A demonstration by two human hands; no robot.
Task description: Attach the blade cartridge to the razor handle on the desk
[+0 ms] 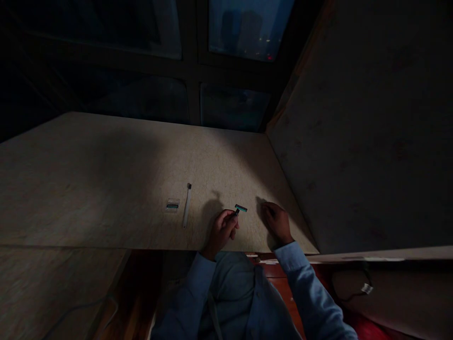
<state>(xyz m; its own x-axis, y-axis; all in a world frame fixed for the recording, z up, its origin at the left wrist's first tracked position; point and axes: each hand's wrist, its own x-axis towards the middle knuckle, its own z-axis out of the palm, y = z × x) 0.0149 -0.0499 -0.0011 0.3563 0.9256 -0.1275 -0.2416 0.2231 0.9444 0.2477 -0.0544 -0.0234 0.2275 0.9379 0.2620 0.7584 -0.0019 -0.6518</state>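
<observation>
My left hand [223, 229] is closed around the dark handle of a razor [241, 208]. The razor's head, black with a green strip, points up and to the right above the table. To the right of it my right hand [278, 221] rests near the tabletop with its fingers loosely curled in; nothing shows in them. Left of my hands a toothbrush [187, 206] with a pale handle and dark bristles lies lengthwise on the table. Beside it sits a small clear plastic case [172, 205] holding a black and green razor cartridge.
The pale stone-patterned table [141, 156] runs back to a dark framed window [247, 28]. A wall [371, 132] bounds it on the right. Its front edge lies just before my body. A thin cable [81, 306] lies on a lower surface at the left.
</observation>
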